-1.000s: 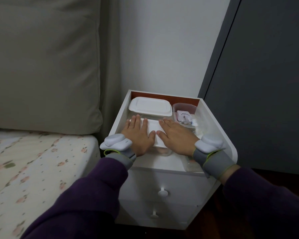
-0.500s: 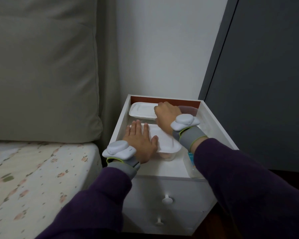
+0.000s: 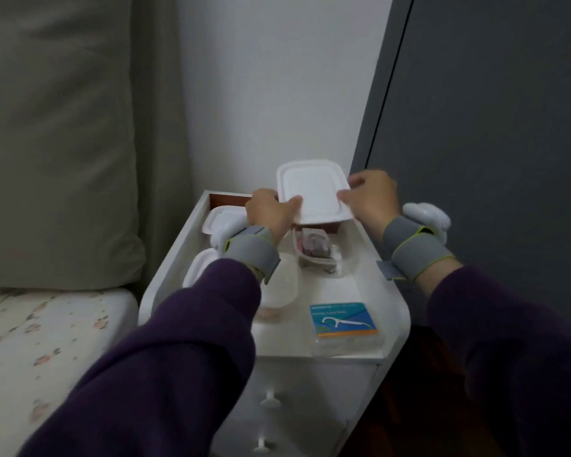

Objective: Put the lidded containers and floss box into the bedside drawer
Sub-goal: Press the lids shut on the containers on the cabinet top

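Since half a second ago, both hands are raised: left hand (image 3: 271,211) and right hand (image 3: 371,196) are clamped on the light, rigid lidded container (image 3: 312,192) by its short edges.

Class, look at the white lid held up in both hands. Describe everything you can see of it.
The white lid is a flat rounded rectangle with a raised rim and a shallow inset panel; it looks like matte plastic. It is tilted, its top face toward the camera, raised above the back of the open drawer. The left hand pinches its left edge, thumb on top; the right hand holds its right edge. Its underside is hidden. Nothing else touches it.
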`<state>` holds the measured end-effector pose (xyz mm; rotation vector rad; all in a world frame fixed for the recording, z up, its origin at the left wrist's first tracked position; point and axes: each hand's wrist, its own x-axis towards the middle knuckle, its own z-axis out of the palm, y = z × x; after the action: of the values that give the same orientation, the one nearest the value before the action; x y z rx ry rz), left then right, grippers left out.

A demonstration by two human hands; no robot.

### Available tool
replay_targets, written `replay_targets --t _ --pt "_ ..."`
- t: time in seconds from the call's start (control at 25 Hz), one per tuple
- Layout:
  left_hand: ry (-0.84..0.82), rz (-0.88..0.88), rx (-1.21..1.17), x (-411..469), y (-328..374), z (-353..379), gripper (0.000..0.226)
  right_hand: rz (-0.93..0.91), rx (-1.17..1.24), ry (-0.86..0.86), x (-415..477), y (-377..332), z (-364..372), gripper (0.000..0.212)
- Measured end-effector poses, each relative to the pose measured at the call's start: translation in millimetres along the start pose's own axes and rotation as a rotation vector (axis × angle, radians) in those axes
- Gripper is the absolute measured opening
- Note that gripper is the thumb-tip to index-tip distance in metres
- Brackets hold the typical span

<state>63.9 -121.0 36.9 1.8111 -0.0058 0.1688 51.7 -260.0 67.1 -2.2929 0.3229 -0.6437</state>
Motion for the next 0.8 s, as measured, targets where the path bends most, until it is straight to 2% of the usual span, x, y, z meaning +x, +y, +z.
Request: replay_targets --t 0.08,0.2,0.28,0.4,0.6,0.68,0.8 --pt "0.026 -0.027 0.236 6 -9 15 0.027 0.012 -0.180 -0.049 -2 18 6 0.021" --pt "-0.026 -0.066 0.607 12 -25 25 0.030 -0.029 -0.480 -0.143 -9 29 12 0.011" --pt "-0.055 -0.069 0.755 16 -34 28 0.031 -0.097 -0.669 -0.170 -15 34 17 0.011" --pt "-0.054 -0.012 0.837 18 -40 30 0.032 -0.178 -0.839 -0.186 -17 42 25 0.028" --pt "-0.108 0.087 0.887 16 -42 30 0.040 -0.282 -1.062 -0.209 -13 49 30 0.031" --pt "-0.106 0.157 0.958 10 -39 26 0.046 -0.312 -1.076 -0.202 -12 49 32 0.031" --pt "-0.098 0.372 1.071 1 -36 35 0.050 -0.375 -0.750 -0.163 2 49 41 0.034"
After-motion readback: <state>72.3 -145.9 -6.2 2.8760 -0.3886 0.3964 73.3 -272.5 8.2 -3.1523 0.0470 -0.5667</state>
